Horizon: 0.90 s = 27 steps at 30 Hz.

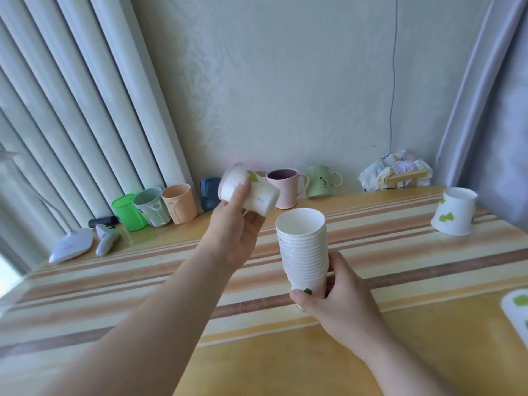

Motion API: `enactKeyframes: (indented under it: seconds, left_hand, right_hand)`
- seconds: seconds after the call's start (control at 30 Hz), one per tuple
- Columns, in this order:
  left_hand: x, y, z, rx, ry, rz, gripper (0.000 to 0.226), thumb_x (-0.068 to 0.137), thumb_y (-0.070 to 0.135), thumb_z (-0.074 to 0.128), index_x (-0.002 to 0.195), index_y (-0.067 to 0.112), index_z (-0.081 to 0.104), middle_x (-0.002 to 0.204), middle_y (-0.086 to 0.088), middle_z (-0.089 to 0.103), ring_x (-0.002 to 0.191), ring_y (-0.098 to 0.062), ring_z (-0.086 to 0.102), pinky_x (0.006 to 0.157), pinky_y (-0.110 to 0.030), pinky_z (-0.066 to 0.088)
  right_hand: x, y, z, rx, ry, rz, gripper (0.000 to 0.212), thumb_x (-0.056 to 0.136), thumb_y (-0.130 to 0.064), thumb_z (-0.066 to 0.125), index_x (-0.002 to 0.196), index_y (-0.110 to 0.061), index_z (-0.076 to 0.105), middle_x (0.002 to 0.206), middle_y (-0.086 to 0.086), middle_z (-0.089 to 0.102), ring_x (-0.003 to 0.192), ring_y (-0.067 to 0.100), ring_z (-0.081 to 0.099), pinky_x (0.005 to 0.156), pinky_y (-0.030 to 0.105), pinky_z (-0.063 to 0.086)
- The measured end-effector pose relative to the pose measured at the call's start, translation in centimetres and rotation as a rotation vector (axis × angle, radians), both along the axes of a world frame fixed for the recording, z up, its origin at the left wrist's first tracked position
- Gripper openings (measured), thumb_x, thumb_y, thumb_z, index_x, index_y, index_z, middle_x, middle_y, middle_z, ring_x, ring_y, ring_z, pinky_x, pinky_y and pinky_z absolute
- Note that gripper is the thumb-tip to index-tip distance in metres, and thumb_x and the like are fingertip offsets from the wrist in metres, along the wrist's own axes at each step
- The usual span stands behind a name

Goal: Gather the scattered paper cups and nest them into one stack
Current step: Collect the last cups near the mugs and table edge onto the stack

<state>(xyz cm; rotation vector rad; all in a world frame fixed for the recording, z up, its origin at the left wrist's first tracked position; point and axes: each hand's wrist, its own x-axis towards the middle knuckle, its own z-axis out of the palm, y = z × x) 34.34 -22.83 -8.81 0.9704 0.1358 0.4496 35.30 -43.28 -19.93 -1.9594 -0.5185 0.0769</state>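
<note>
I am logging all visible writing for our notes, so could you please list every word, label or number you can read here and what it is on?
"SMILE": printed sideways on the green mug at the back of the table.
Small print on the paper cup held in the left hand: too blurred to read.
Lettering on the crumpled packet by the wall: too small to read.

Upright nested stack (pixel 304 252) — tilted cup (pixel 251 195), upturned cup (pixel 454 214) apart

We are reaching our left hand (pixel 238 224) forward with fingers curled in a grip, while our right hand (pixel 340 298) is clasping lower down, thumb in front.
</note>
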Motion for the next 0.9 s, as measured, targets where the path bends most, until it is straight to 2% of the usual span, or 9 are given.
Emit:
enactKeyframes:
  seconds: [0.07,0.2,0.27,0.33,0.43,0.53,0.6,0.7,0.9]
  left_hand:
    - [-1.1,-1.2,1.5,0.060,-0.039,-0.039,0.067,0.083,0.043,0.077,0.139,0.011,0.066,0.133,-0.011,0.079,0.123,-0.023,0.076,0.098,-0.033,0.062]
    - [-2.5,-3.3,0.8,0.455,-0.006,-0.100,0.041,0.097,0.029,0.072,0.135,0.012,0.071,0.131,-0.012,0.079,0.121,-0.025,0.075,0.099,-0.031,0.061]
    - [-2.6,-3.6,-0.5,0.558,0.000,-0.096,0.048,0.095,0.020,0.074,0.141,0.007,0.066,0.132,-0.017,0.076,0.122,-0.031,0.073,0.101,-0.038,0.057]
    - [-2.9,-4.1,-1.4,0.629,0.022,-0.081,0.054,0.092,0.018,0.078,0.142,0.007,0.062,0.126,-0.015,0.077,0.115,-0.026,0.074,0.098,-0.039,0.056]
    - [-3.8,-4.3,-2.9,0.632,0.051,-0.133,0.071,0.087,0.032,0.088,0.149,0.016,0.056,0.134,-0.009,0.076,0.121,-0.019,0.073,0.095,-0.031,0.060]
    - [-5.3,-4.0,-5.2,0.647,0.197,-0.191,0.094,0.074,0.054,0.094,0.154,0.028,0.052,0.144,-0.002,0.071,0.132,-0.023,0.071,0.096,-0.045,0.065]
    - [-6.1,-4.2,-7.2,0.727,0.293,-0.190,0.079,0.082,0.046,0.092,0.150,0.029,0.057,0.142,-0.001,0.074,0.132,-0.024,0.070,0.104,-0.057,0.061]
    - [-6.4,-5.2,-9.3,0.888,0.373,-0.084,0.048,0.089,0.045,0.087,0.133,0.030,0.072,0.125,0.008,0.082,0.120,-0.012,0.075,0.109,-0.052,0.058]
    - [-6.5,-5.7,-9.8,1.000,0.422,0.008,0.057,0.076,0.066,0.083,0.126,0.045,0.068,0.113,0.021,0.082,0.108,-0.004,0.076,0.100,-0.047,0.061]
  right_hand:
    - [0.0,-0.1,0.0,-0.003,-0.004,0.002,0.057,0.074,-0.049,0.088,0.121,-0.050,0.055,0.102,-0.018,0.075,0.098,-0.002,0.070,0.082,0.037,0.062]
    - [-0.2,-0.2,0.2,0.007,-0.009,0.011,0.056,0.075,-0.049,0.087,0.120,-0.051,0.055,0.102,-0.020,0.075,0.095,-0.003,0.070,0.081,0.036,0.062]
    - [-0.2,-0.1,0.2,0.014,-0.010,0.013,0.057,0.074,-0.052,0.086,0.121,-0.051,0.055,0.105,-0.020,0.075,0.097,-0.003,0.070,0.082,0.036,0.062]
    - [-0.1,-0.1,0.2,0.019,-0.013,0.015,0.059,0.074,-0.055,0.086,0.123,-0.052,0.053,0.110,-0.021,0.073,0.099,-0.003,0.069,0.083,0.036,0.062]
    - [-0.1,-0.1,0.2,0.025,-0.009,0.011,0.060,0.073,-0.054,0.087,0.123,-0.052,0.053,0.111,-0.021,0.073,0.099,-0.002,0.070,0.082,0.037,0.062]
    - [-0.2,0.0,0.4,0.026,-0.010,0.001,0.061,0.072,-0.053,0.088,0.122,-0.051,0.054,0.107,-0.021,0.074,0.096,-0.002,0.071,0.080,0.035,0.063]
    - [-0.2,0.0,0.5,0.025,-0.007,-0.007,0.061,0.070,-0.053,0.089,0.121,-0.050,0.056,0.105,-0.022,0.076,0.093,-0.002,0.072,0.078,0.035,0.063]
    - [-0.3,-0.1,0.8,0.009,0.003,-0.018,0.058,0.069,-0.048,0.091,0.118,-0.048,0.058,0.100,-0.022,0.078,0.087,-0.004,0.073,0.079,0.037,0.064]
    - [-0.8,-0.2,1.3,-0.049,0.034,0.041,0.065,0.069,-0.044,0.093,0.124,-0.049,0.058,0.101,-0.021,0.078,0.090,-0.004,0.073,0.089,0.037,0.063]
